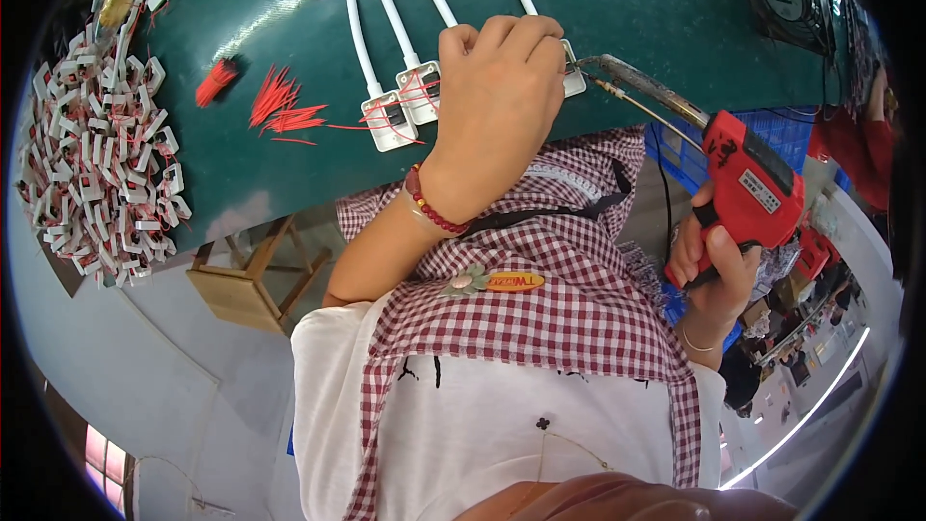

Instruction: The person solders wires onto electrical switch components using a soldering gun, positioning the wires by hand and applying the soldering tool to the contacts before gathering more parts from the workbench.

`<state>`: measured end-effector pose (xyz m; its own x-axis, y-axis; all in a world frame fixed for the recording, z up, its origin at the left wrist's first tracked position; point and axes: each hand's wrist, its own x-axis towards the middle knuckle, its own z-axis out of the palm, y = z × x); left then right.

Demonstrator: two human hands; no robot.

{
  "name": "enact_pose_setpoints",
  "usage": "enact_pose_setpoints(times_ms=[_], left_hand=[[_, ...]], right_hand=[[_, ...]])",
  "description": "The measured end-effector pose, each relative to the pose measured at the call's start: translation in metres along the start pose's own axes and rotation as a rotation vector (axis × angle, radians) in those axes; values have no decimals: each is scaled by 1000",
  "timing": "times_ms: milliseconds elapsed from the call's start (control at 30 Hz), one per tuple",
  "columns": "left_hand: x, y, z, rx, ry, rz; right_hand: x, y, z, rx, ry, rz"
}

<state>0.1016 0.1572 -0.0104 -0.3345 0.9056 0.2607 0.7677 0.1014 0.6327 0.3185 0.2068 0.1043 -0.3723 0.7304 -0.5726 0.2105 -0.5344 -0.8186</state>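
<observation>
Red plastic forms the pistol-shaped body of the soldering gun (748,183), which the right hand (714,265) grips firmly around the handle, fingers wrapped tight. Its long grey metal tip (632,77) reaches across to the left hand (497,96), ending right at that hand's fingers. The left hand is curled knuckles-up on the dark green table (627,10), fingers bent down onto a small white plastic socket piece (574,80) that is mostly hidden beneath them; whether it pinches or only presses that piece cannot be told. Just beside the left hand's thumb side lie two more white socket pieces with thin red wires (405,101), each joined to a white cable (386,5) running away from the hand. Farther out on that side sits a loose scatter of short red wire lengths (280,106), and beyond them, well apart, a large heap of small white plastic frames (96,154). A red beaded bracelet (434,212) circles the left wrist.
</observation>
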Motion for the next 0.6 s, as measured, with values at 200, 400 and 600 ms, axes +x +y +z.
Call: enact_pose_setpoints(times_ms=[200,400,600], left_hand=[[1,1,-1,-20,-4,-18],[2,1,0,-12,-5,-6],[2,2,0,-21,-15,-13]], right_hand=[[-2,-2,1,-25,13,4],[-4,1,-1,-52,19,-16],[-6,-7,3,-66,49,-45]])
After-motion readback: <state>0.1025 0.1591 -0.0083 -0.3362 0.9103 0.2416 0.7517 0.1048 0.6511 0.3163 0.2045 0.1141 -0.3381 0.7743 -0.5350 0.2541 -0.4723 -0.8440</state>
